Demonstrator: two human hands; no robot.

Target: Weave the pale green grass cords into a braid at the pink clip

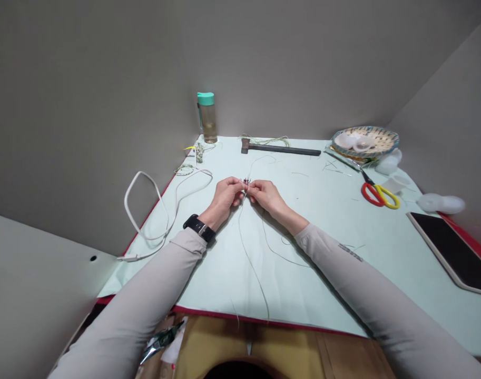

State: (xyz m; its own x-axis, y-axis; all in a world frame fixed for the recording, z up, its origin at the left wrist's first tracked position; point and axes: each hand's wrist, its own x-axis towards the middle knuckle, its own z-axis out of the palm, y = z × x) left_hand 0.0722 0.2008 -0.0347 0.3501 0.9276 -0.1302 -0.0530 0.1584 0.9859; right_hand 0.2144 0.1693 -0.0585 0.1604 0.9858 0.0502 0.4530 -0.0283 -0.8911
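My left hand [225, 195] and my right hand [266, 195] meet at the middle of the pale green table cover [327, 237]. Both pinch a tiny dark red piece [246, 181] between their fingertips, with thin wires [251, 258] trailing from it toward the front edge. The fingers of both hands are closed on it. A black watch [199, 228] sits on my left wrist. What the small piece is exactly I cannot make out.
A hammer [280, 149] lies at the back, beside a teal-capped bottle [207, 118]. A patterned bowl [364, 141], red and yellow scissors [378, 193] and a tablet [451, 250] are at the right. A white cable [145, 210] loops at the left edge.
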